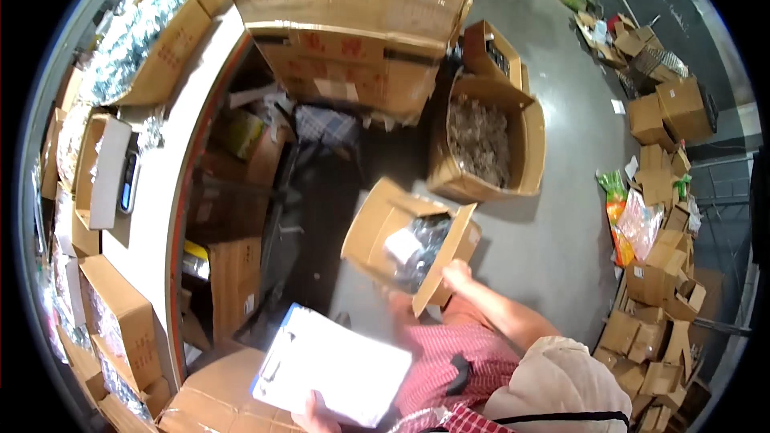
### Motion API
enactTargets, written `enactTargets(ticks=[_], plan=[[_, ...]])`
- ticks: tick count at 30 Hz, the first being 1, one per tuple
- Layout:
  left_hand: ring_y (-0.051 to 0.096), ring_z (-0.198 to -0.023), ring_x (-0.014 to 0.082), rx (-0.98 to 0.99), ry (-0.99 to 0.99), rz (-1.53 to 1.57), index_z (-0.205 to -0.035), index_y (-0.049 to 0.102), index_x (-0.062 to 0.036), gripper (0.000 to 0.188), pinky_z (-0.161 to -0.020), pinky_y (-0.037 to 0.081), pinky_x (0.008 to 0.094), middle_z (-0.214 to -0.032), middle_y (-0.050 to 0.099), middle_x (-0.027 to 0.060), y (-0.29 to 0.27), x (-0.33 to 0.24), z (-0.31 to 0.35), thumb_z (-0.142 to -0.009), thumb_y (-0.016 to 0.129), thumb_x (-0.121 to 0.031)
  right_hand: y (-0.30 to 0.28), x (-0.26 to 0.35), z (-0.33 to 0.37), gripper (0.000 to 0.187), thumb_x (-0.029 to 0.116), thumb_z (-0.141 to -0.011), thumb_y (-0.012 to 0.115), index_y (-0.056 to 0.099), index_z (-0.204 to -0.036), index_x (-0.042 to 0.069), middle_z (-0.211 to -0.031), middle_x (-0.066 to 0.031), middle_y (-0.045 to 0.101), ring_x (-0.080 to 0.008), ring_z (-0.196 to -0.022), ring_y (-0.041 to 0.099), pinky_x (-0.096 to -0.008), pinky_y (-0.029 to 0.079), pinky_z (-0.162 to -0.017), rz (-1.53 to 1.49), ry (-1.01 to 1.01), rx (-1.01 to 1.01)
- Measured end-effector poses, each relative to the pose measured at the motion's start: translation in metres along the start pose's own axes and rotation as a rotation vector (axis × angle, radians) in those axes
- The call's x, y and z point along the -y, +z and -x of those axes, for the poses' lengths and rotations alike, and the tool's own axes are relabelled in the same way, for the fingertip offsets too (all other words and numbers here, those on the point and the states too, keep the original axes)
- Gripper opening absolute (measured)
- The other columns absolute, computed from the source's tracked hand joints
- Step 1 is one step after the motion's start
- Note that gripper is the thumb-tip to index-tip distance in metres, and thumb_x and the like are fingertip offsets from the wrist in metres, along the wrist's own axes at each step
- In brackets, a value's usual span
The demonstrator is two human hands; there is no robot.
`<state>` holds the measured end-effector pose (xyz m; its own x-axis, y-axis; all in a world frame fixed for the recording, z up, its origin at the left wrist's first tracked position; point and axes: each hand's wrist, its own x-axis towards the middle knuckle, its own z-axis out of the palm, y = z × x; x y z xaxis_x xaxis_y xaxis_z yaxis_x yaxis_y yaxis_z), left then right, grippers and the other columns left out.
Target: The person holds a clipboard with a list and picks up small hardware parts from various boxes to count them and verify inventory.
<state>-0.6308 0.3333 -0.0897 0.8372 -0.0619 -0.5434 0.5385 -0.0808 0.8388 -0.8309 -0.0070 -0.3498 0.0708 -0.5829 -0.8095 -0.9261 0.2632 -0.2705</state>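
Note:
My left hand [314, 417] grips the lower edge of a clipboard [333, 365], its thumb lying over the white sheet. The clipboard has a blue edge and a metal clip at its left end. Ahead and to the right, my right hand [456, 274] is closed on the side of an open cardboard box [370, 224]. Inside that box are dark, shiny plastic-wrapped goods [429, 244] and a white piece of paper [403, 245]. Whether the box rests on something or hangs from my hand, I cannot tell.
A large cardboard carton [345, 64] stands ahead, beside an open box [533, 144] of clear plastic-wrapped pieces. A long white table [164, 152] with open boxes runs along the left. Several cartons [654, 248] are piled at the right. A closed carton [233, 385] sits lower left.

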Motion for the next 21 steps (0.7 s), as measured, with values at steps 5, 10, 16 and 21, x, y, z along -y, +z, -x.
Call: enactTargets(ticks=[5, 10, 16, 21], plan=[[0.060, -0.102, 0.0269, -0.078, -0.026, -0.104, -0.127, 0.049, 0.0105, 0.061, -0.090, 0.047, 0.0389, -0.116, 0.060, 0.0177, 0.037, -0.026, -0.027, -0.078, 0.071, -0.017, -0.049, -0.049, 0.019, 0.020, 0.014, -0.078, 0.054, 0.068, -0.069, 0.004, -0.055, -0.0103, 0.062, -0.0217, -0.050, 0.064, -0.0360, 0.051, -0.050, -0.363, 0.177, -0.110], [0.061, -0.099, 0.0263, -0.108, 0.068, -0.021, -0.124, 0.052, 0.0098, 0.051, -0.087, 0.048, 0.0372, -0.113, 0.062, 0.0158, 0.035, -0.055, -0.056, -0.080, 0.069, -0.011, -0.036, -0.132, -0.004, 0.017, 0.012, -0.084, 0.052, 0.068, -0.087, 0.004, -0.075, -0.0146, 0.066, -0.0230, -0.060, 0.064, -0.0377, 0.049, -0.049, -1.071, -0.015, -0.011], [0.064, -0.093, 0.0193, -0.175, 0.267, 0.293, -0.115, 0.060, 0.0050, 0.044, -0.086, 0.048, 0.0316, -0.105, 0.067, 0.0081, 0.028, -0.081, -0.102, -0.076, 0.075, -0.007, -0.045, -0.115, 0.054, 0.030, 0.034, -0.091, 0.056, 0.063, -0.079, 0.007, -0.059, -0.0062, 0.058, -0.0183, -0.045, 0.053, -0.0330, 0.038, -0.037, -0.777, 0.052, 0.038], [0.059, -0.112, 0.0263, 0.034, 0.387, 0.498, -0.128, 0.051, 0.0055, 0.042, -0.098, 0.046, 0.0408, -0.124, 0.060, 0.0130, 0.040, -0.180, -0.173, -0.089, 0.062, -0.008, -0.039, -0.106, 0.063, 0.034, 0.039, -0.090, 0.055, 0.057, -0.071, 0.011, -0.049, -0.0016, 0.046, -0.0127, -0.035, 0.042, -0.0273, 0.028, -0.032, -0.721, 0.111, 0.052]])
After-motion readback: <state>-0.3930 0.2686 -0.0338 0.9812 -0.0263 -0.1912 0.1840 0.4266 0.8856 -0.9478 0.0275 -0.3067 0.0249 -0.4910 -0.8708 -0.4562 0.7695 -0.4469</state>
